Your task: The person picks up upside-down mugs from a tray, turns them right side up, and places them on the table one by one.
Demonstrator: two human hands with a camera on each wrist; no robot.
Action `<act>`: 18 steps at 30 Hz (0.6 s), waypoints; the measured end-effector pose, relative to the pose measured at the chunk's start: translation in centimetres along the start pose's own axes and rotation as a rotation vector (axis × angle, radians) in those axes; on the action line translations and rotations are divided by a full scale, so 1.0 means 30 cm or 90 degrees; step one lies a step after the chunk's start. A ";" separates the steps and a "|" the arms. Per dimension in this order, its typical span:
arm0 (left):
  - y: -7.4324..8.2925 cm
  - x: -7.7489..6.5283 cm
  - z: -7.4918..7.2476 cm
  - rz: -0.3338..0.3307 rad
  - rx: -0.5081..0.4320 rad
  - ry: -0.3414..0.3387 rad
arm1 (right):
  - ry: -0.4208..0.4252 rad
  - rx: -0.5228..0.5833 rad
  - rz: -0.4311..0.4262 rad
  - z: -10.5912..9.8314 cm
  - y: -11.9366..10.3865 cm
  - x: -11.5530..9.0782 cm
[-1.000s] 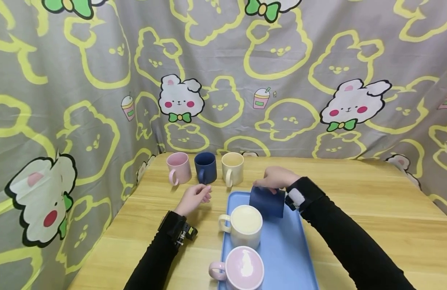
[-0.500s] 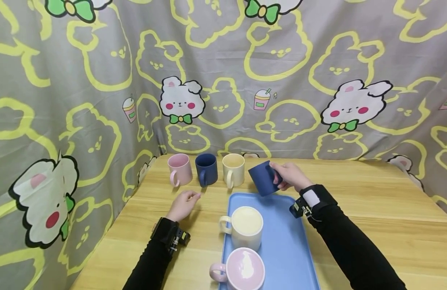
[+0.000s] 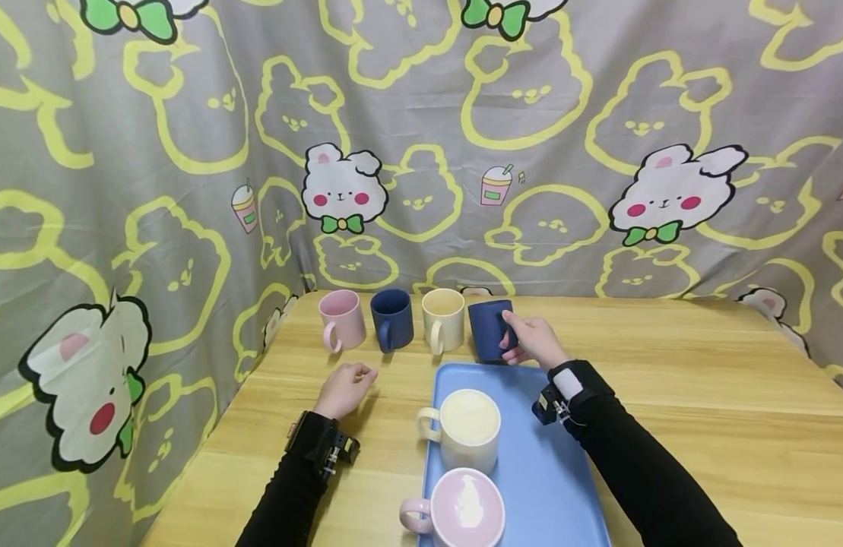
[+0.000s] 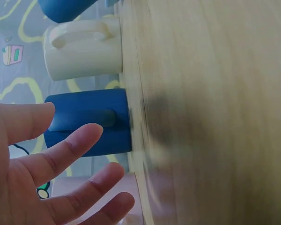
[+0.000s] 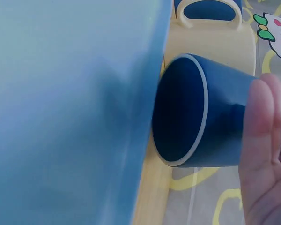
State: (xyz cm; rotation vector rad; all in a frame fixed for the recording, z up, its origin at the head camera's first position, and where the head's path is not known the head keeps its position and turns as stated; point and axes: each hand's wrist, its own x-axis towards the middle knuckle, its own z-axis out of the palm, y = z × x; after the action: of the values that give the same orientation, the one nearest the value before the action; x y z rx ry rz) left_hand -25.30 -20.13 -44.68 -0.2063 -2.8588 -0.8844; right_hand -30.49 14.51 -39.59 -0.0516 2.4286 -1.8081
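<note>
The right hand (image 3: 534, 340) grips a tilted blue mug (image 3: 486, 333) beside an upright cream mug (image 3: 452, 327), while the left hand (image 3: 342, 390) hangs loosely spread.

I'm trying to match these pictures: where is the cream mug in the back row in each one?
Head: cream mug, slightly right of and below the centre.
Left wrist: cream mug, upper left, turned sideways.
Right wrist: cream mug, top right, partly hidden.
Shared landmark: the blue mug in the right hand, only partly visible in left wrist.
</note>
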 end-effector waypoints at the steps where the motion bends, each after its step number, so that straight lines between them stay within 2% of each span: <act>1: 0.000 0.000 0.000 0.000 0.004 0.001 | -0.003 0.003 -0.001 0.001 0.002 0.000; 9: 0.005 0.001 -0.004 -0.006 0.018 0.003 | -0.015 0.032 0.013 0.022 0.015 -0.004; 18: 0.018 -0.006 -0.012 -0.015 0.026 0.005 | -0.051 0.004 0.026 0.044 0.031 0.001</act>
State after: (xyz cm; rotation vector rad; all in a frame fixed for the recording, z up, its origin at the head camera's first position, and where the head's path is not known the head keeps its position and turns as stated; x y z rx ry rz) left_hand -25.00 -19.89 -44.12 -0.1639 -2.8758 -0.8280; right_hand -30.33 13.52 -40.86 -0.0724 2.3525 -1.7619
